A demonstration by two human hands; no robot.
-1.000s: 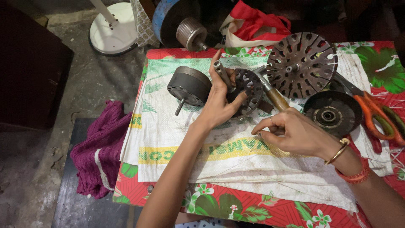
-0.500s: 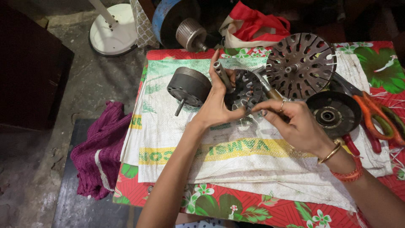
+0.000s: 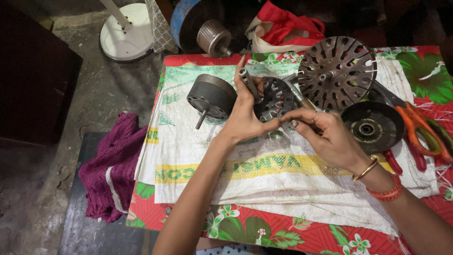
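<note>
A crumpled maroon cloth (image 3: 111,170) hangs off the desk's (image 3: 188,215) left edge. On the white woven sack (image 3: 264,184) lies a dark grey cylindrical motor rotor with a short shaft (image 3: 211,97). The left hand (image 3: 245,115) is clamped on a dark slotted metal motor housing (image 3: 276,99). The right hand (image 3: 325,137) is pinched shut around a screwdriver (image 3: 298,96), tip at the housing. Further right rest a round vented metal cover (image 3: 337,71), a black round end cap (image 3: 373,126) and orange-handled pliers (image 3: 422,132).

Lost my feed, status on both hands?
Left hand grips slotted motor part. Right hand pinching at its edge. Round rotor lies beside, apart.
</note>
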